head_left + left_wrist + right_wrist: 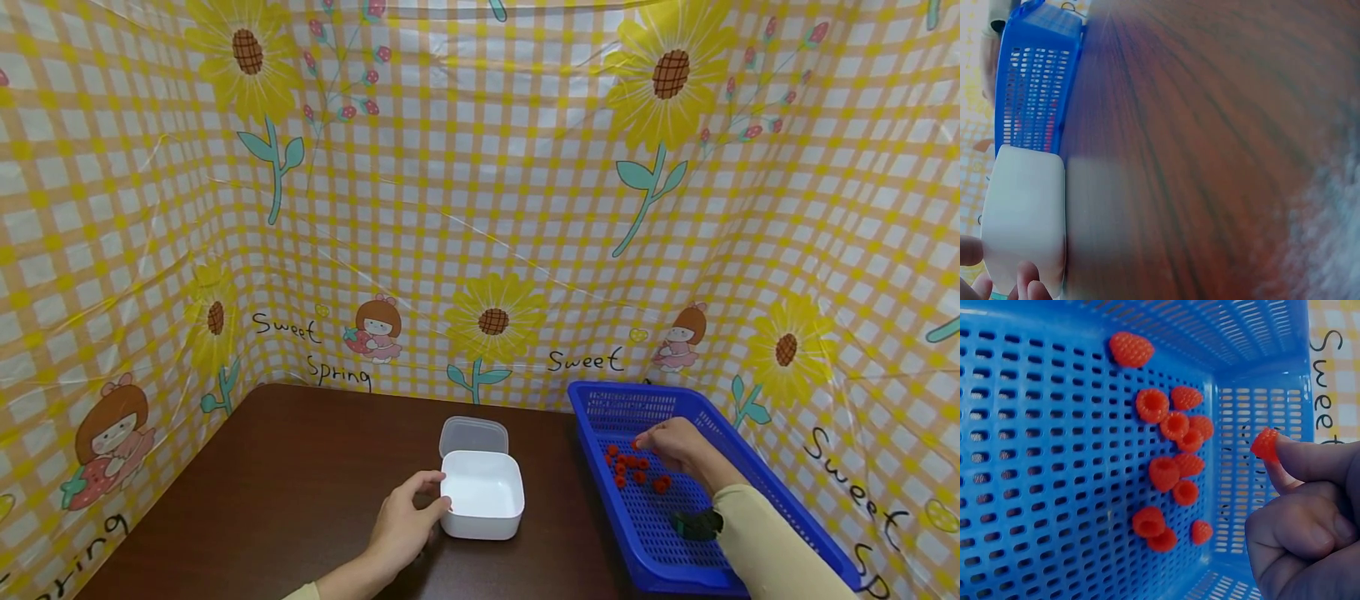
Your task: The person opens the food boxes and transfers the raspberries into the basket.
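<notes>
My right hand [678,446] is over the blue basket [637,567], pinching a raspberry [1265,444] between thumb and finger. Below it, more raspberries [1164,474] lie scattered on the basket's slotted floor, several showing their hollow ends. My left hand [405,521] holds the left side of a white square box [483,527], with fingertips at its rim and others against the outer wall [1025,206]. The inside of the box shows bare white in the head view.
A translucent lid [474,435] lies just behind the white box. In the basket's near part sits a dark item [696,527], partly under my right sleeve. The dark brown table [300,475] is enclosed by a checked, flower-printed cloth [450,217].
</notes>
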Demonstrator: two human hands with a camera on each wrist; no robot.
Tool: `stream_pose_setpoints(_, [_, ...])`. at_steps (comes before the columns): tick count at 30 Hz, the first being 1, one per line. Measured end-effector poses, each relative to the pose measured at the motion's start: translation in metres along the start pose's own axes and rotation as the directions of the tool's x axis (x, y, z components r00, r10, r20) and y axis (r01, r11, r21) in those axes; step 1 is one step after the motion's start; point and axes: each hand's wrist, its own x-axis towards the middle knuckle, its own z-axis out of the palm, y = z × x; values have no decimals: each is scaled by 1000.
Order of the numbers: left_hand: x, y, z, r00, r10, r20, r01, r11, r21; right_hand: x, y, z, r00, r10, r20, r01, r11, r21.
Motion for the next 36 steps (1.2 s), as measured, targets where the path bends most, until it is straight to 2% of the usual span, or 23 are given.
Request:
stream_pose_setpoints(16, [0, 0, 1, 1000, -3, -8, 3, 1000, 7, -1, 5, -3, 1000, 7, 0, -7, 1000, -8])
stream_pose_setpoints(19, [-1, 0, 2, 1000, -7, -10, 7, 1000, 5, -2, -2, -1, 1000, 12, -4, -12, 1000, -25])
stream_pose_setpoints(23, [-1, 0, 1, 1000, -16, -7, 16, 1000, 6, -6, -15, 4, 1000, -18, 2, 18, 999, -33])
stream_pose_setpoints(31, [-1, -1, 1, 1000, -13, -2, 13, 1000, 4, -15, -45, 14, 993, -105, 55, 103, 994, 38])
stream_pose_setpoints(36, [0, 0, 1, 1000, -12, -2, 12, 1000, 5, -21, -66, 25, 987, -138, 83, 131, 988, 87])
